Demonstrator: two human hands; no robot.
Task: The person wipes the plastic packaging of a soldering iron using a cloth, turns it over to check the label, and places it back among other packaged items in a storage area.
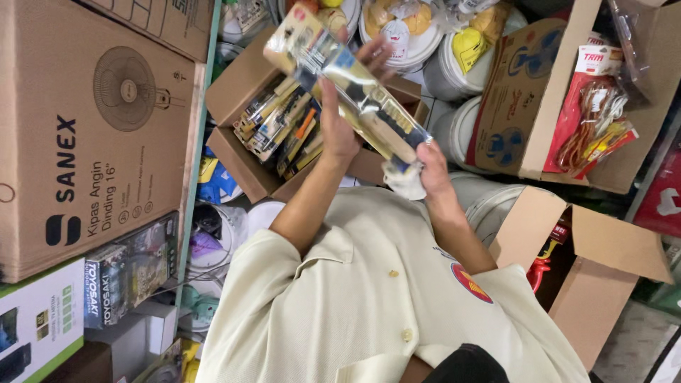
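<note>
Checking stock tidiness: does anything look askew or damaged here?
Nothing looks damaged. The packs in the open box lie jumbled at mixed angles. The left hand and right hand hold a long pack tilted; a white cloth is at its lower end.

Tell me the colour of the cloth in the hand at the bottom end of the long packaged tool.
White, seen in the head view: the cloth is bunched in the hand.

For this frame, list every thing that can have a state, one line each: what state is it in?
Clear plastic blister pack with a wooden-handled tool: sealed, held up tilted in both hands.
Left hand: gripping the pack's middle.
Right hand: holding the pack's lower end.
Brown cardboard box of packaged tools: open, nearly full.
Small brown cardboard box: open.
</note>
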